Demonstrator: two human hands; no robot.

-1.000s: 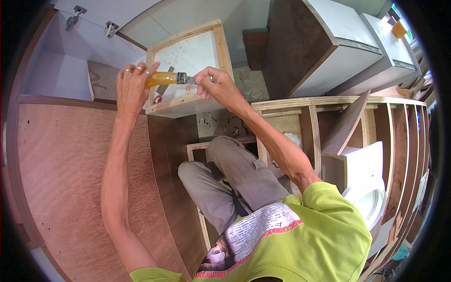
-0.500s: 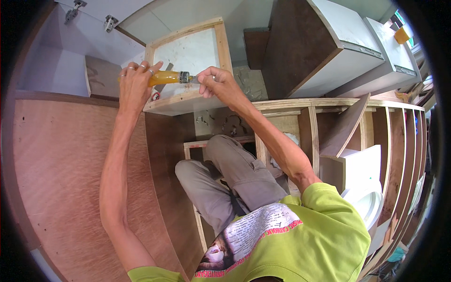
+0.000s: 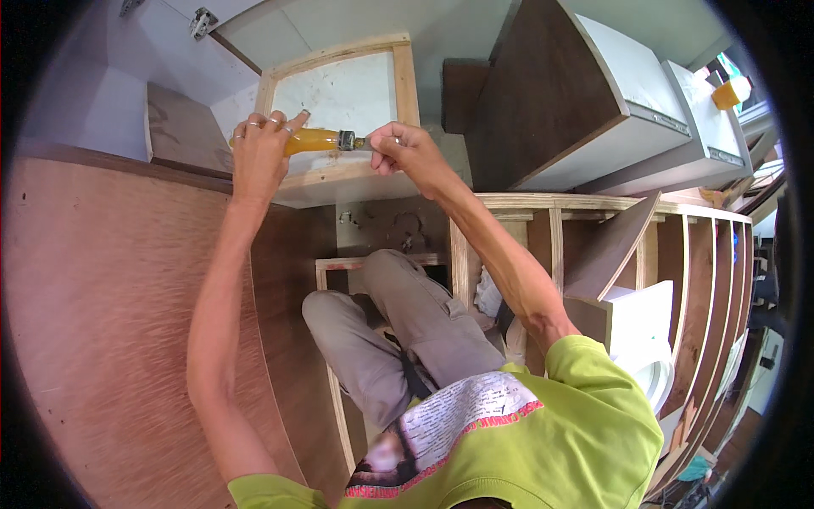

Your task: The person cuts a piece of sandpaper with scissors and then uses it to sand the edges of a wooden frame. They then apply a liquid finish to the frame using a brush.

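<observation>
Over the far wood-framed white panel [image 3: 339, 89]: a yellow, dark-necked, bottle-shaped container [image 3: 314, 140], held sideways.
Left hand [image 3: 261, 153]: wrapped its body, seemingly for steadiness.
Right hand [image 3: 407, 154]: pinched a small grey piece [image 3: 365, 144] beside its neck.

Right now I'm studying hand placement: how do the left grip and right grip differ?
The left grip lies over the thick yellow object; the right grip pinches at the thin tip. The left grip points forward, back upward; the right grip curls leftward. The left grip shows several rings; the right grip, one at most. Both are ungloved.
</observation>
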